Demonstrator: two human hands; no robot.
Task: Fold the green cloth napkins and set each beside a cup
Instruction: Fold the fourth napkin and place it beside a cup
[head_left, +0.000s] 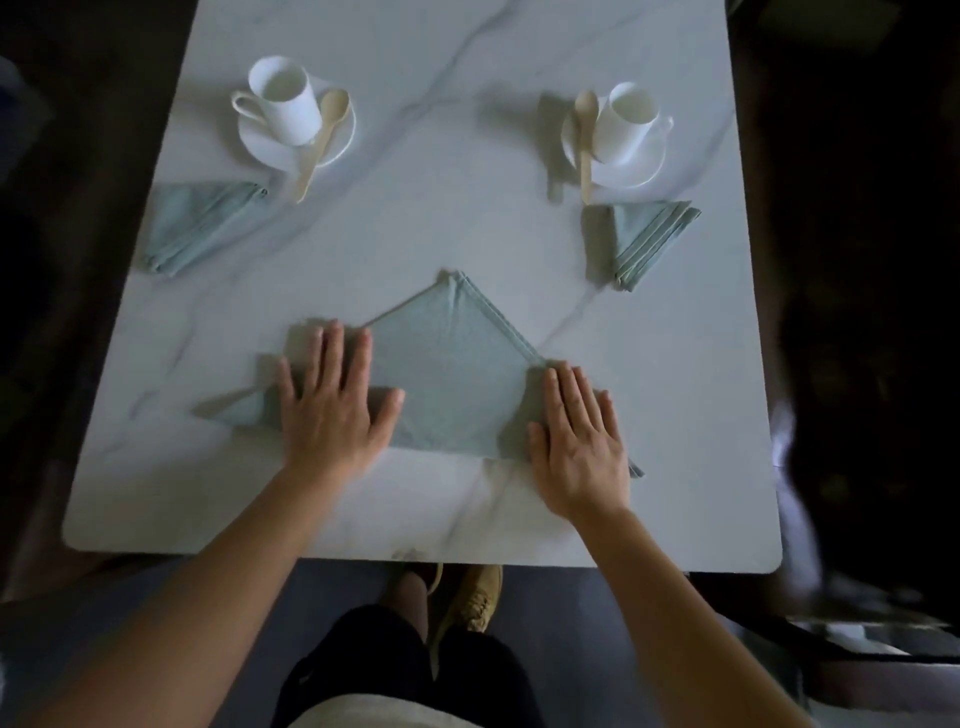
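Here, left hand (332, 410) is lying flat, fingers straight and slightly spread, pressing down on the left part of the middle napkin (452, 374); gripping nothing. Right hand (579, 441) is doing the same on the right part, palm down, fingers straight and close together.

Middle napkin is lying in the lower centre of the frame on the table (467, 208), folded into a triangle with its point aiming at the top of the frame. One corner is sticking out past the left hand, the other past the right wrist.

Left napkin (200, 223) is sitting folded at the table's left edge, just below the left saucer (343, 143), apart from it. That saucer is carrying the left cup (285, 104), handle pointing left, interior showing plain white. Left spoon (324, 137) is resting with its bowl on the saucer beside the cup, handle running over the rim onto the table.

Right napkin (647, 241) is sitting folded in layered pleats just below the right saucer (639, 174). That saucer is carrying the right cup (626, 124), handle pointing right, interior likewise white. Right spoon (586, 140) is lying left of the cup, handle crossing the rim toward the napkin.
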